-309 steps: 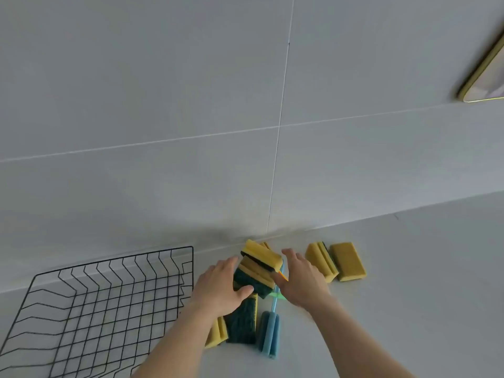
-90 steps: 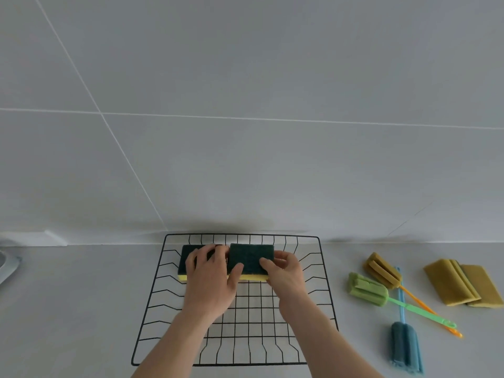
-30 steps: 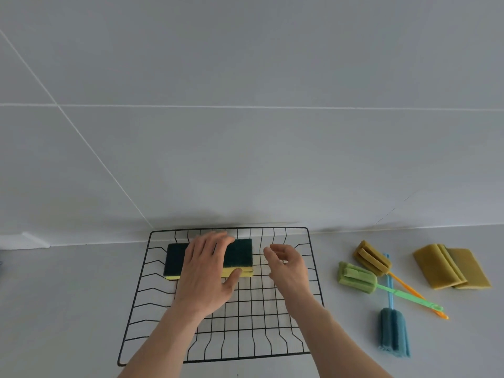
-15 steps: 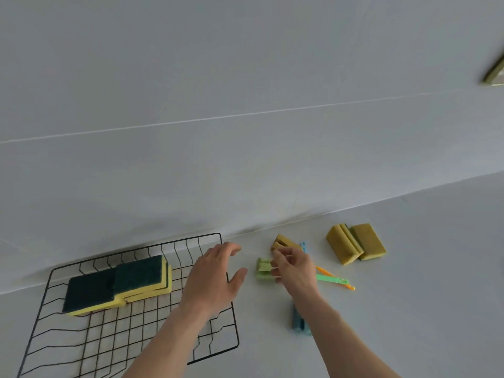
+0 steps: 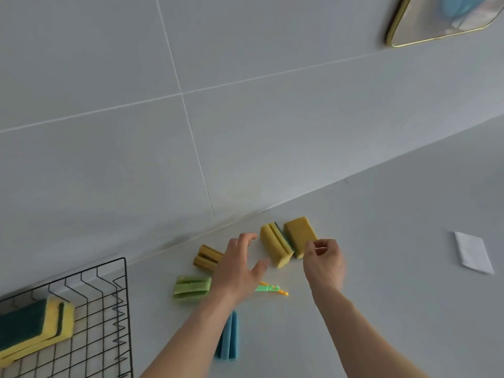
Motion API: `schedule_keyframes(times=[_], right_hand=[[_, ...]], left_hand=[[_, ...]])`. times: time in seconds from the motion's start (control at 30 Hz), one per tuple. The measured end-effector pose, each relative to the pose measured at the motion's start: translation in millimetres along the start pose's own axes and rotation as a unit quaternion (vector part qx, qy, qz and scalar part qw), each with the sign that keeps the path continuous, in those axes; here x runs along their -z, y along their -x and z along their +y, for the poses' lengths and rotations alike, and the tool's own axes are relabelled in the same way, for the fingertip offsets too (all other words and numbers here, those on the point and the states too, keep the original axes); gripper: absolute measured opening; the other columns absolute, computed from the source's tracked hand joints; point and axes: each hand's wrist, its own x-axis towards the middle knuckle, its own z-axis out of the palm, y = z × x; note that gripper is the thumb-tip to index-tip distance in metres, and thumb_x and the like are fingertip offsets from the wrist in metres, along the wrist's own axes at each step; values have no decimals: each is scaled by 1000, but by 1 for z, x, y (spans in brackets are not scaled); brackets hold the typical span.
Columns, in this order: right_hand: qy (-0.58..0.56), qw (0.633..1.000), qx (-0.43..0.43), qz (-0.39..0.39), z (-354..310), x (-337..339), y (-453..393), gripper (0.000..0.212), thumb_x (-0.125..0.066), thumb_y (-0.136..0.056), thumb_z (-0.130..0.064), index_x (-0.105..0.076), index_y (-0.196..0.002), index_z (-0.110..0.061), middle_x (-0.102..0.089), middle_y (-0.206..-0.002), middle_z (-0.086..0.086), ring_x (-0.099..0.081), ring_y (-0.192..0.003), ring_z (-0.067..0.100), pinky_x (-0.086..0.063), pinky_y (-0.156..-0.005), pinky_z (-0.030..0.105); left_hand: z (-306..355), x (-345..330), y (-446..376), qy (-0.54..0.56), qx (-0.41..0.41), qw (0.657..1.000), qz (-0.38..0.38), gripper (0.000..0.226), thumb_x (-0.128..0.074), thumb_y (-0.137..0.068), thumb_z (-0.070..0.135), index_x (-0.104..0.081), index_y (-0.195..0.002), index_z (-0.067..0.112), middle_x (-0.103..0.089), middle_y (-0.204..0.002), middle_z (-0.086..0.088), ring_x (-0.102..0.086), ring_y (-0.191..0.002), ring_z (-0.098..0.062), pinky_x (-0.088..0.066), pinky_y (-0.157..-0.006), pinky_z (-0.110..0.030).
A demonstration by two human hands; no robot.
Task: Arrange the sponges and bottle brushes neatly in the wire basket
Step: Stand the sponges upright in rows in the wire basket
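Observation:
Two yellow-and-green sponges stand on edge by the wall: one sponge (image 5: 274,248) between my hands, a second sponge (image 5: 299,233) right of it. My left hand (image 5: 240,264) is spread open just left of the first sponge, touching nothing I can see. My right hand (image 5: 324,259) hovers with curled fingers at the second sponge's near end; no grip shows. Three bottle brushes lie on the counter: orange brush (image 5: 207,257), green brush (image 5: 192,289), blue brush (image 5: 227,338). The black wire basket (image 5: 124,296) at lower left holds stacked sponges (image 5: 32,327).
A grey tiled wall (image 5: 191,132) rises behind the counter. A white folded cloth or paper (image 5: 473,252) lies at the right. A gold-framed mirror (image 5: 436,17) hangs at top right. The brush handle ends (image 5: 271,289) poke out beside my left wrist.
My view swung right, away from the basket. Both hands left the stacked sponges in the basket, passed over the brushes and now flank the two sponges on the counter.

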Motion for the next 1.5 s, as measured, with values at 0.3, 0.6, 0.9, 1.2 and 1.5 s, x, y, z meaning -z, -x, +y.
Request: schedule_keyframes(times=[0.3,0.6,0.9,1.2,1.5], right_hand=[[134,984,-63,-101,24,-5,-64,69,-62,-93,-52,-41,-152,-23,-39,-146,12,-56,-124,37,-52,-100,52],[23,991,-27,-132,23,-14,-57,33,-76,-89,-34,-52,-110,-25,-60,-109,6,-60,-88,21,-57,-79,45],[-44,961,240,-130,-4,-22,13,57,-84,-77,-12,-53,-120,-33,-58,-104,-22,-57,-95,3,-49,-79,28],[-50,883,432,-174,-46,-36,106,49,-75,-77,-2,-57,-113,-29,-50,-110,-18,-56,-102,9,-50,-82,22],[-35,794,572,-202,-67,-61,214,30,-63,-78,-4,-65,-106,-15,-59,-113,-5,-55,-111,16,-50,-88,26]], left_hand=[[30,-62,-46,-28,73,995,-56,64,-52,-92,57,-24,-150,51,-24,-155,-17,-42,-136,-35,-38,-108,-40],[31,-68,-43,44,121,991,26,29,-63,-94,32,-46,-117,36,-51,-121,-7,-50,-80,-9,-45,-76,-28],[15,-20,-11,278,142,943,113,97,-75,-85,18,-11,-148,56,-55,-132,4,-55,-115,-9,-47,-102,-36],[-9,60,34,490,176,842,142,60,-67,-94,22,-41,-142,44,-60,-134,1,-65,-114,-21,-60,-89,-45],[-40,143,101,568,192,774,201,58,-79,-77,49,-47,-122,31,-66,-121,-9,-68,-107,-27,-60,-84,-54]])
